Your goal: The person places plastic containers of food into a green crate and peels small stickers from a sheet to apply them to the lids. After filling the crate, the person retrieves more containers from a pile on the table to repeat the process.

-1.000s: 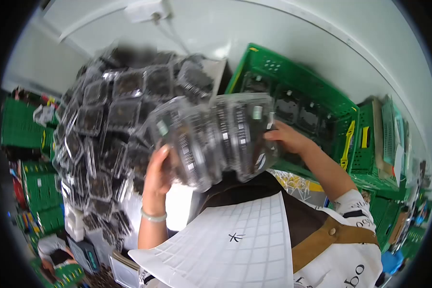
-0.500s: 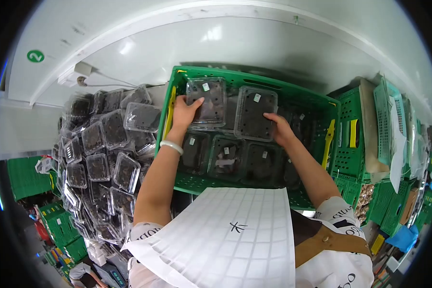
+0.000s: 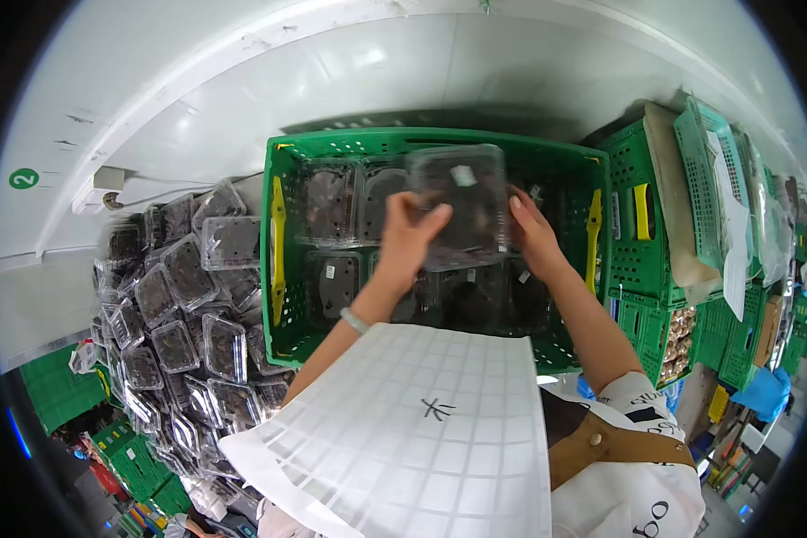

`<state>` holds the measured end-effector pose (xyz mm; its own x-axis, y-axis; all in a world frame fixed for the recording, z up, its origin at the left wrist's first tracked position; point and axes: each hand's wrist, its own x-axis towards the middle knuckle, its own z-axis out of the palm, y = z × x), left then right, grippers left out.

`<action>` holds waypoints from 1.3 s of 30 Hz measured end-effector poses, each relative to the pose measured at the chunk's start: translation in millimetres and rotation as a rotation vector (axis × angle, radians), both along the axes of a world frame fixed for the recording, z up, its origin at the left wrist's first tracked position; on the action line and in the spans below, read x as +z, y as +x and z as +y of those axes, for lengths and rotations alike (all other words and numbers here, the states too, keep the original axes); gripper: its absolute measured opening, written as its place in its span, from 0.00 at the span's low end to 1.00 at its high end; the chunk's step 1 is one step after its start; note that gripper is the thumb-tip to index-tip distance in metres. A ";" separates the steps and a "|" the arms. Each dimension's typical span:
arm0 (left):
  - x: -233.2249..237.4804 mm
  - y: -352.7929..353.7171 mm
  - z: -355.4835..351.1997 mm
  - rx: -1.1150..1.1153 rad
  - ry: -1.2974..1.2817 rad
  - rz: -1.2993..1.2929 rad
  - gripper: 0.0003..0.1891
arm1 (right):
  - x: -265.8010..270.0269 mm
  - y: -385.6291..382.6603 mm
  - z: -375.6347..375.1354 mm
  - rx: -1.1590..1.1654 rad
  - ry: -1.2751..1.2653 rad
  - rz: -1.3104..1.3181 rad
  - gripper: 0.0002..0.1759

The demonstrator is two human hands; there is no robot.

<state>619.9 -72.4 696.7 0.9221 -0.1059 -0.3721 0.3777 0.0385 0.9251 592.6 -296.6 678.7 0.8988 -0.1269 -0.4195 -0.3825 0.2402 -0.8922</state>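
Clear box (image 3: 471, 220) (white label (image 3: 463, 176) uppermost); left hand (image 3: 406, 240) half-curled over one edge; right hand (image 3: 538, 240) half-spread alongside; grips unclear.

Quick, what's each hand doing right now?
Left hand: fingers partly curled at the clear container's left side; blurred, so whether it grips cannot be told.
Right hand: appears closed on the same container's right edge.

Between my left hand (image 3: 407, 237) and right hand (image 3: 537, 237) I hold a clear box (image 3: 464, 211) — label (image 3: 463, 176) up — over a green crate (image 3: 439, 137). More boxes (image 3: 188, 273) lie heaped left of it.
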 end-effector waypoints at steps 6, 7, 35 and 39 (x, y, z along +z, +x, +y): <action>13.2 -30.9 10.1 -0.265 -0.092 -0.106 0.22 | 2.2 -20.6 -62.5 -0.278 -0.055 0.091 0.34; 16.7 -34.7 30.8 -0.252 -0.210 -0.020 0.22 | -24.9 -20.7 -85.4 -0.244 -0.177 0.069 0.35; -99.2 -416.5 444.6 1.274 0.387 0.298 0.30 | -55.4 -201.8 530.0 1.621 -1.236 -1.046 0.36; -74.3 -540.1 467.2 1.306 0.626 0.308 0.24 | -71.3 -222.8 546.0 1.562 -1.342 -0.999 0.46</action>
